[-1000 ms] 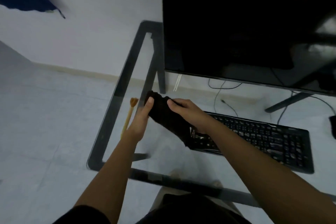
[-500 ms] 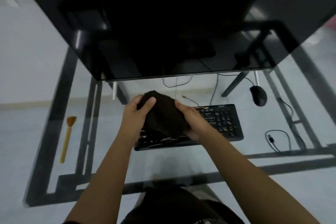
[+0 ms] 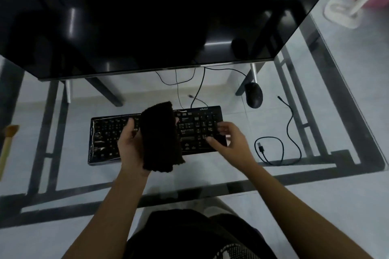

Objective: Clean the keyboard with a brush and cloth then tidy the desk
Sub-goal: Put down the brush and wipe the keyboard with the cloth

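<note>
Fingers (image 3: 130, 129) of the left hand (image 3: 131, 149) are curled round the cloth (image 3: 160, 136) over the keyboard (image 3: 105, 139); the right hand (image 3: 229, 143) is loosely spread, empty. Bare glass is seen along the desk (image 3: 200, 174) near edge.

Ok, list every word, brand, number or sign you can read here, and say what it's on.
Nothing reads for certain.
On the keyboard, the logo at its top right edge: pale letters, too blurred to read.
Its key legends: too small to read.
The white pattern on the dark clothing: not legible as text.
The monitor, mouse and cloth: no text shows.
</note>
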